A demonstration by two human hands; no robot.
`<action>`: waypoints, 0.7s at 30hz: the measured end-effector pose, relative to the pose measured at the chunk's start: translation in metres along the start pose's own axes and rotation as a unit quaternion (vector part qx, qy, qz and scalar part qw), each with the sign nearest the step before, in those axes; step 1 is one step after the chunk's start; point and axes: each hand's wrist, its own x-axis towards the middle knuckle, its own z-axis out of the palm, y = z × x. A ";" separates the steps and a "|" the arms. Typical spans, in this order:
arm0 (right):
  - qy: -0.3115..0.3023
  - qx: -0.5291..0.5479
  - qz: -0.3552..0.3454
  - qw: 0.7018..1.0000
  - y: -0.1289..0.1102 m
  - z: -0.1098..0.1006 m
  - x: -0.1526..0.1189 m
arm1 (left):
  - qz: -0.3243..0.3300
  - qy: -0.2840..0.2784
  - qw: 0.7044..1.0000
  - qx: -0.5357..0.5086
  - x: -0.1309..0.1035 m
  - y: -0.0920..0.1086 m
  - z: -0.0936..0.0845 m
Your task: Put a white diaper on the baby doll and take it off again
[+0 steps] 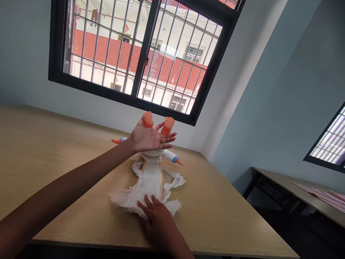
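Note:
A baby doll point(170, 155) in white sleeves with blue cuffs lies on its back on the table, its arms out to the sides. My left hand point(151, 138) holds its raised legs at the ankles, palm toward me. One foot point(147, 119) shows by my thumb, the other foot point(168, 124) past my index finger; the outer fingers stretch out to the right. Below the doll a white diaper point(152, 180) is spread out, with crumpled edges and orange trim. On its near end my right hand point(159, 216) rests with fingers apart. My left hand hides most of the doll's body.
The light wooden table point(215, 208) meets the wall below a barred window point(134, 54). Its front edge runs close to me. To the right stands another table point(285, 190) with pink cloth or paper point(323, 196) on it.

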 end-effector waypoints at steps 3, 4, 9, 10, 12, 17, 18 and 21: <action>-0.009 0.008 -0.018 1.000 -0.005 -0.002 0.016 | -0.011 0.007 1.000 0.009 0.005 0.001 0.002; -0.008 0.009 -0.019 1.000 -0.006 -0.003 0.021 | -0.013 0.011 1.000 0.012 0.005 0.000 0.003; -0.008 0.012 -0.021 1.000 -0.007 -0.002 0.030 | -0.019 0.009 1.000 0.020 0.000 -0.007 0.004; -0.007 0.012 -0.021 1.000 -0.006 -0.001 0.030 | -0.020 0.011 1.000 0.022 -0.001 -0.007 0.004; -0.005 0.012 -0.021 1.000 -0.006 0.001 0.029 | -0.020 0.017 0.999 0.025 -0.003 -0.011 0.005; 0.026 -0.007 -0.024 0.999 -0.007 0.009 0.026 | -0.029 0.006 1.000 -0.003 -0.026 -0.051 0.008; 0.043 -0.004 -0.031 0.999 -0.007 0.011 0.025 | -0.034 0.010 0.999 -0.022 -0.033 -0.066 0.008; 0.117 0.039 -0.050 0.991 -0.010 0.019 0.020 | -0.017 0.062 0.994 -0.090 -0.057 -0.119 0.009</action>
